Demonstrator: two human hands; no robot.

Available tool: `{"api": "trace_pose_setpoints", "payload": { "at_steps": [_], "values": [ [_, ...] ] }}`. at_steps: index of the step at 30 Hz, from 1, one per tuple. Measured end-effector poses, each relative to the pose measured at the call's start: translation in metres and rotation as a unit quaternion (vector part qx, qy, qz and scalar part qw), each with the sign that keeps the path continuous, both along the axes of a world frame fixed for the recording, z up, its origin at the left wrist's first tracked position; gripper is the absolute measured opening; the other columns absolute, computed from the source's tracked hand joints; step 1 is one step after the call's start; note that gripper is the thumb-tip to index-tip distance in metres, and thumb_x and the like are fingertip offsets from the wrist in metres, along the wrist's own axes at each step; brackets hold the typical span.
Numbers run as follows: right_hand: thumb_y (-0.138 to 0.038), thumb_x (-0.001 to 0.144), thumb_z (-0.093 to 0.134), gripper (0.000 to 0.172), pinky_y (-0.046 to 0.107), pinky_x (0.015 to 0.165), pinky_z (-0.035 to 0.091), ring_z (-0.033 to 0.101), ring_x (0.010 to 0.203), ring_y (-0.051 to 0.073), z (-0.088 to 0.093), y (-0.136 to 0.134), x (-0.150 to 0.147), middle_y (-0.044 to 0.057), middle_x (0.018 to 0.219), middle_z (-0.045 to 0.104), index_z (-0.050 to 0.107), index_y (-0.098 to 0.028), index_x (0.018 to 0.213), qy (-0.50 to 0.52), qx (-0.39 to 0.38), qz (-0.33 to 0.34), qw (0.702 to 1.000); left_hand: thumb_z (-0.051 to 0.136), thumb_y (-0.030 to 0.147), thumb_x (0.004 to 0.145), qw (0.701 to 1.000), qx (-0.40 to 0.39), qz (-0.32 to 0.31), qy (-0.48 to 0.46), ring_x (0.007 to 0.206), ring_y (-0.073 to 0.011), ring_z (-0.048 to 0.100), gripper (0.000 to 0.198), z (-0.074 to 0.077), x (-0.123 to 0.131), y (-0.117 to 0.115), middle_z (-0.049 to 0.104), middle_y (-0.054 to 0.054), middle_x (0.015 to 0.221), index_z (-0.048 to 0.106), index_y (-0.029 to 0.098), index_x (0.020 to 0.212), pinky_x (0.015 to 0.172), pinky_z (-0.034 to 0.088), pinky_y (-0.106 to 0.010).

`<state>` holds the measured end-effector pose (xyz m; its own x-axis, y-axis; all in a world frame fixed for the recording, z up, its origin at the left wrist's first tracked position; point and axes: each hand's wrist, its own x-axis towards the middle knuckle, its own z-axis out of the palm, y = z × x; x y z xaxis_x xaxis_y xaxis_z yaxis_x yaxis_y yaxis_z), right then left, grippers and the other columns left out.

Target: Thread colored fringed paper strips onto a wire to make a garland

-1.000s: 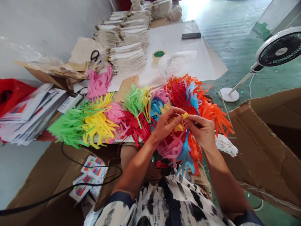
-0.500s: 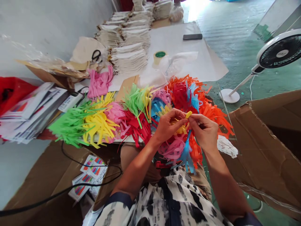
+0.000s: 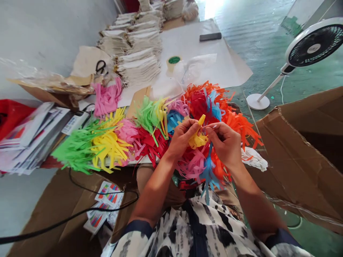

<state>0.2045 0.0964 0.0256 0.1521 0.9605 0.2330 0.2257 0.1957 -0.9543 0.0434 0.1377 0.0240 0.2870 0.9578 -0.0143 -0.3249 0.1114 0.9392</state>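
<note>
My left hand is closed on a yellow paper tassel, its twisted top loop standing up between thumb and fingers and its strips hanging below. Close beside it, my right hand pinches what looks like a thin pale strand near the tassel's top; the fingertips partly hide it. A blue tassel hangs just under my right fingers, over my lap. Pink tassel strips lie beneath both hands. Around them are a red tassel, a light green tassel and orange tassels.
Green and yellow tassels lie at the table's left. Behind are stacked white bundles, a tape roll, a dark phone-like object and scissors. A fan and cardboard box stand right.
My hands have moved slightly apart. The yellow loop now stands upright in my left hand, and my right fingers have come off it. The view has shifted a little.
</note>
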Motion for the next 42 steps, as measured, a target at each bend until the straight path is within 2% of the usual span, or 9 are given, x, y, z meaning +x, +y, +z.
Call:
{"api": "trace_pose_setpoints", "payload": {
  "at_steps": [3, 6, 9, 11, 20, 28, 36, 42],
  "values": [
    [-0.047, 0.104, 0.065, 0.026, 0.029, 0.058, 0.042, 0.055, 0.061, 0.012, 0.0022, 0.0003, 0.0007, -0.002, 0.075, 0.066, 0.074, -0.023, 0.099, -0.035, 0.007, 0.009, 0.999, 0.085, 0.056, 0.089, 1.0, 0.007, 0.005, 0.003, 0.065, -0.0081, 0.057, 0.04, -0.005, 0.0002, 0.001, 0.063, 0.002, 0.078, 0.069, 0.019, 0.092, 0.061, 0.049, -0.019],
    [-0.044, 0.105, 0.064, 0.024, 0.03, 0.057, 0.038, 0.049, 0.057, 0.011, 0.0034, 0.0004, 0.0026, -0.005, 0.069, 0.059, 0.071, -0.025, 0.117, -0.064, 0.008, 0.015, 0.998, 0.084, 0.054, 0.09, 1.0, 0.016, 0.01, 0.005, 0.067, -0.0085, 0.059, 0.038, -0.0077, 0.0007, 0.0012, 0.065, 0.002, 0.081, 0.071, 0.019, 0.094, 0.064, 0.051, -0.02],
    [-0.043, 0.106, 0.063, 0.039, 0.031, 0.056, 0.033, 0.041, 0.053, 0.012, 0.0037, -0.0007, 0.004, -0.009, 0.063, 0.049, 0.06, -0.028, 0.141, -0.051, 0.013, 0.029, 0.998, 0.081, 0.055, 0.092, 1.0, 0.016, 0.008, 0.006, 0.067, -0.0084, 0.058, 0.038, -0.0075, 0.0013, 0.001, 0.065, 0.002, 0.082, 0.07, 0.019, 0.093, 0.063, 0.051, -0.02],
    [-0.045, 0.106, 0.063, 0.044, 0.032, 0.056, 0.032, 0.041, 0.053, 0.014, 0.0038, -0.0017, 0.0038, -0.009, 0.064, 0.047, 0.054, -0.03, 0.147, -0.02, 0.021, 0.033, 0.999, 0.08, 0.055, 0.094, 1.0, 0.017, 0.002, 0.002, 0.066, -0.0083, 0.057, 0.037, -0.0072, 0.0015, 0.001, 0.064, 0.002, 0.081, 0.07, 0.019, 0.093, 0.062, 0.051, -0.02],
    [-0.042, 0.105, 0.063, 0.046, 0.034, 0.054, 0.031, 0.041, 0.053, 0.014, 0.0009, -0.0017, 0.0016, -0.008, 0.065, 0.047, 0.052, -0.032, 0.148, -0.008, 0.039, 0.015, 0.999, 0.08, 0.056, 0.093, 1.0, 0.023, 0.0, -0.003, 0.066, -0.008, 0.058, 0.039, -0.0088, 0.0008, 0.0011, 0.063, 0.002, 0.079, 0.069, 0.018, 0.089, 0.065, 0.05, -0.02],
    [-0.04, 0.105, 0.065, 0.047, 0.032, 0.052, 0.029, 0.04, 0.052, 0.013, -0.0031, 0.0003, 0.0015, -0.009, 0.065, 0.048, 0.051, -0.031, 0.149, -0.013, 0.051, 0.022, 0.998, 0.083, 0.057, 0.09, 0.999, 0.038, 0.001, 0.022, 0.068, -0.0082, 0.058, 0.043, -0.0039, 0.0006, -0.0021, 0.064, 0.002, 0.081, 0.067, 0.018, 0.085, 0.064, 0.049, -0.021],
    [-0.038, 0.104, 0.065, 0.044, 0.031, 0.053, 0.028, 0.041, 0.052, 0.013, -0.0028, -0.0032, 0.0028, -0.009, 0.064, 0.047, 0.053, -0.033, 0.147, 0.008, 0.041, 0.041, 0.998, 0.088, 0.051, 0.087, 0.998, 0.055, -0.011, 0.014, 0.071, -0.0077, 0.059, 0.039, -0.0094, -0.0002, 0.0011, 0.066, 0.002, 0.082, 0.069, 0.018, 0.091, 0.07, 0.051, -0.02],
    [-0.037, 0.105, 0.065, 0.046, 0.03, 0.052, 0.026, 0.039, 0.05, 0.012, -0.0039, -0.0038, 0.0033, -0.01, 0.064, 0.048, 0.052, -0.031, 0.148, 0.019, 0.035, 0.049, 0.998, 0.079, 0.059, 0.093, 0.998, 0.052, -0.009, 0.022, 0.068, -0.0076, 0.055, 0.044, -0.0086, 0.0009, 0.0003, 0.064, 0.002, 0.081, 0.068, 0.017, 0.087, 0.065, 0.048, -0.02]
  ]
}}
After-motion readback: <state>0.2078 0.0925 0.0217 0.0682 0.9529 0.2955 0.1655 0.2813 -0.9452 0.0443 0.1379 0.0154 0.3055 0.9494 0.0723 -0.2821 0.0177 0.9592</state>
